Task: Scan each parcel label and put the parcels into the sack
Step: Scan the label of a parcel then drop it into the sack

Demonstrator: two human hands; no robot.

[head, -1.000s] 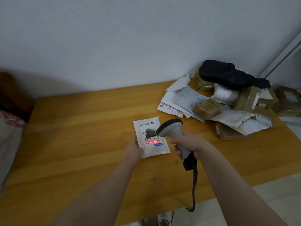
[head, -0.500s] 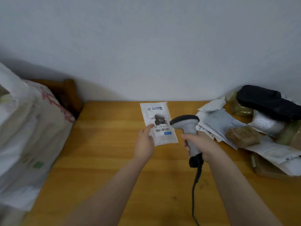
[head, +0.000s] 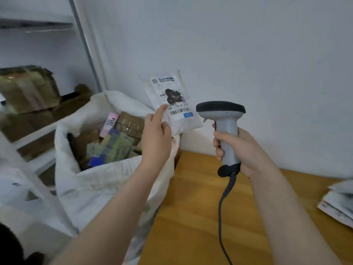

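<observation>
Since the earlier frames the white parcel (head: 172, 104) has left the table (head: 200, 207) and travelled left with both arms; it is now held in the air at the right rim of the sack.

1. Far left: a metal shelf (head: 36, 137) carries taped brown boxes (head: 26, 88), blurred in this view.
2. Left of centre: the white woven sack (head: 91, 180) stands open beside the left end of the table. Inside it lie several parcels, among them a brown taped box (head: 130, 123) and an item with a pink tag (head: 110, 121).
3. Centre: the left grip (head: 155, 138) pinches the white parcel at its lower left corner, one finger laid across the label face and the rest behind. The parcel stands roughly upright, tilted slightly left, with the label towards the camera; a barcode and a dark patch are legible on it.
4. Right of centre: the right grip (head: 240, 150) is clenched round the grey handle of the scanner (head: 223, 119), which stands upright just beside the parcel – contact between the two cannot be determined. Its dark head is at the top, its trigger side faces the parcel, and its coiled cable (head: 222, 217) hangs down over the table.
5. Far right: a stack of pale parcels (head: 338, 203) lies on the table at the frame edge, well apart from the sack.
</observation>
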